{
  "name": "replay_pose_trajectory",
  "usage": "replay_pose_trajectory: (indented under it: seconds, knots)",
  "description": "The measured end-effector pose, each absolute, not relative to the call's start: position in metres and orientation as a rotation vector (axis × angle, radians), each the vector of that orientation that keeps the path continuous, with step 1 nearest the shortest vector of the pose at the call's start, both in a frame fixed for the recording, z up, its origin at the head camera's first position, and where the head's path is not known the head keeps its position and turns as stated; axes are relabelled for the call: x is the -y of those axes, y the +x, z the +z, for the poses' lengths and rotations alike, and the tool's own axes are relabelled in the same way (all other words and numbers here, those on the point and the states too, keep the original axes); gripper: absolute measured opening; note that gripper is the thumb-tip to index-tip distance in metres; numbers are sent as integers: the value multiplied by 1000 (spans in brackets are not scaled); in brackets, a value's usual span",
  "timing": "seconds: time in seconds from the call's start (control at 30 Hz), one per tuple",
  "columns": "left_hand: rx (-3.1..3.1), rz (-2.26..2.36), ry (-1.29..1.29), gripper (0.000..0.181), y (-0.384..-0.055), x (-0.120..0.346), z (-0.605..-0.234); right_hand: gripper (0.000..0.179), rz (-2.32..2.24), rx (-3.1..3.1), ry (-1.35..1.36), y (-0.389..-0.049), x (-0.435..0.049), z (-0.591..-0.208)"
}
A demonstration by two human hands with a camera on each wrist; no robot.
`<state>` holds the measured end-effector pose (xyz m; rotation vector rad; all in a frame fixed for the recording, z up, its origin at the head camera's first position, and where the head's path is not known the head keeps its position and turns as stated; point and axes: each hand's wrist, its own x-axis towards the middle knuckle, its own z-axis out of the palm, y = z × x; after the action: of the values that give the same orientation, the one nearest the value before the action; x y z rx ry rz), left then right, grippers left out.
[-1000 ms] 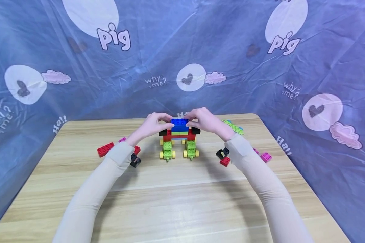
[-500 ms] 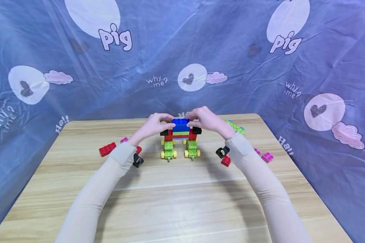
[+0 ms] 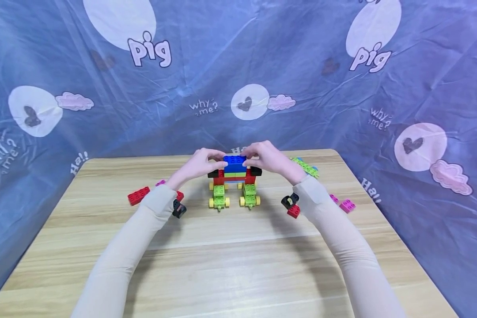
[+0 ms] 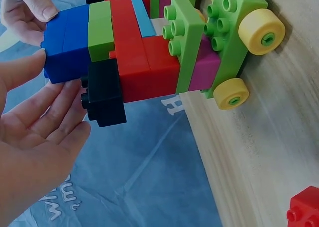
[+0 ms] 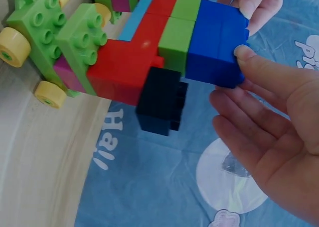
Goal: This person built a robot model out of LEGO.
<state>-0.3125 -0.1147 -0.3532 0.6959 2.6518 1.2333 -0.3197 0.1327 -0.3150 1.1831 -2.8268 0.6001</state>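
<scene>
The blue brick stack [image 3: 235, 166], two layers high, tops a toy-brick model [image 3: 235, 179] on two green wheeled bases [image 3: 219, 202] toward the wooden table's [image 3: 230, 265] back; the left hand [image 3: 200, 163] and right hand [image 3: 272, 158] each pinch one end. The backdrop [image 3: 302, 128] reads "pig" twice, "why me?" thrice.

Wrinkled blue cloth [image 3: 206, 53] with 2 "pig" captions [image 3: 149, 49] hangs behind a pale wood-grain table [image 3: 222, 265].

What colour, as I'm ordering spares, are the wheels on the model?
Yellow, with green hubs; the wheels show best in the left wrist view.
</scene>
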Motion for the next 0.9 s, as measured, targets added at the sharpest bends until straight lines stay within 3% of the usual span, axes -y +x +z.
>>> replay_pose_trajectory:
  seconds: [0.9]
  knots:
    - [-2665,1263,681,43,-311,116,-356,34,828,2827,1113,-324,-138,-324]
